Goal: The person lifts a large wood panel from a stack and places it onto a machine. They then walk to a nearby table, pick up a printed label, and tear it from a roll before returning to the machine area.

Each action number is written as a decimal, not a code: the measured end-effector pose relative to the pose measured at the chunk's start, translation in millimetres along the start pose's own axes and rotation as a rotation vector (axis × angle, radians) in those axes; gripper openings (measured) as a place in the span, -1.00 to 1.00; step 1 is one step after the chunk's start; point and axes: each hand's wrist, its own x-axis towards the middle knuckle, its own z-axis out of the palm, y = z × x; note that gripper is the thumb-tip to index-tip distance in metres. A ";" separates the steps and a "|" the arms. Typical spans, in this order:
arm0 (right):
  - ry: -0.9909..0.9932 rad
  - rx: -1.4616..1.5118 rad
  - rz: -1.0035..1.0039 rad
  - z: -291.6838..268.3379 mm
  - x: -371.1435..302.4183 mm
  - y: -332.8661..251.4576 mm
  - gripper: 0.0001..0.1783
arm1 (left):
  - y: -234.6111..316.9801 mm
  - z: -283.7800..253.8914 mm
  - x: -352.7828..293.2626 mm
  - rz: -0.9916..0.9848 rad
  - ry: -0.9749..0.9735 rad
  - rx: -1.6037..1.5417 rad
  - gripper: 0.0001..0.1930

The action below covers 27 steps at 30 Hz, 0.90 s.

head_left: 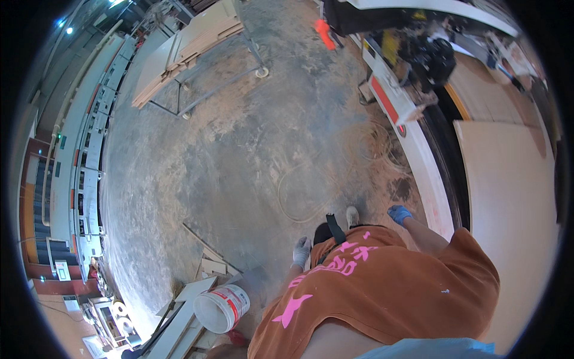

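My left hand (302, 251), in a pale grey glove, hangs beside my body over the floor. Its fingers are loosely extended, and nothing shows in them. On the other side, my right hand (399, 214) wears a blue glove and is held out near the white side of a machine (427, 173), apart from it. The fingers look curled in, with no object visible. Between the hands are my brown shirt (388, 275) with pink print, a hanging black strap (336, 229) and one light shoe (353, 214).
A wheeled rack (233, 75) carries stacked boards (185, 48) ahead on the left. At lower left stand a white bucket (221, 308) and board offcuts (185, 326). Looped hose (293, 215) lies on the dusty floor. A large panel (508, 179) rests at right; a long machine (89, 161) lines the left.
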 end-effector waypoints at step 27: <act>0.098 0.223 0.042 -177.6 483.4 -479.4 -0.61 | 727.4 -285.4 485.7 0.824 -0.712 -0.666 -0.40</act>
